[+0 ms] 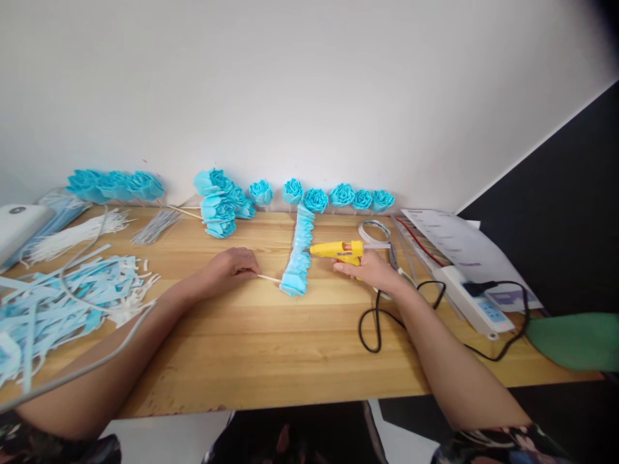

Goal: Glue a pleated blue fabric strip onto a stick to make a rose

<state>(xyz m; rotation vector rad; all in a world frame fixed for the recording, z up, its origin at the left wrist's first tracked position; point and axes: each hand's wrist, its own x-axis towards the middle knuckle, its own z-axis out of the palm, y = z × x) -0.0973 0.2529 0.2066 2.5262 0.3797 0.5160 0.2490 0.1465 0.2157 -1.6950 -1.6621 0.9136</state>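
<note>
Left fingers pinch the stick, right fingers grip the glue gun; nozzle drift could smear the paper strip between.

Blue flowers and craft supplies along a pale wall, on a wooden tabletop.
At upper left stand three blue flowers; a larger blue cluster sits left of centre, a single bloom beside it, then a row of five blooms further right. The left side holds a white device, white strips, a grey bundle of thin ties, a heap of blue and white strips and a grey cable. Right of centre lie a ring-shaped roll and scissors; farther right, a printed sheet, a white power strip and, at lower right, a green object.
</note>
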